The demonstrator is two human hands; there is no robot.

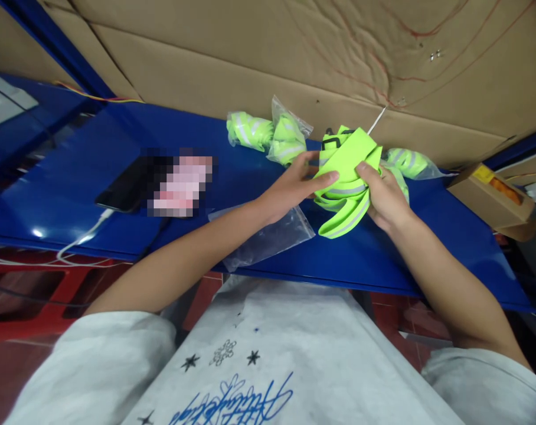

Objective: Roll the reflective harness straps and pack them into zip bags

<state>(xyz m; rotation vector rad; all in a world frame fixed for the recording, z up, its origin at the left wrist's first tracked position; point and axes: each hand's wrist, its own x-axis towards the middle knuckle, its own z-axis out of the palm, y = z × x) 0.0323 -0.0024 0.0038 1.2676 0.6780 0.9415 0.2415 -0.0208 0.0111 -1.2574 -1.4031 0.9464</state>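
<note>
A folded bundle of neon yellow-green reflective strap (345,171), with grey stripes and black buckles at its top, is held up between both my hands. My left hand (294,183) grips its left side, thumb across the front. On the right side my right hand (385,195) pinches the folds, its thumb pressed on the front and its other fingers behind. One strap loop hangs down below. Under my left forearm a clear plastic bag (268,239) lies flat on the blue table (232,177).
Bagged neon straps (252,131) lie along the cardboard backing (232,65), with another bagged strap (409,162) to the right. A small cardboard box (492,198) stands at the right end. A black phone (126,186) with a white cable (84,236) rests on the left, beside a blurred-out item.
</note>
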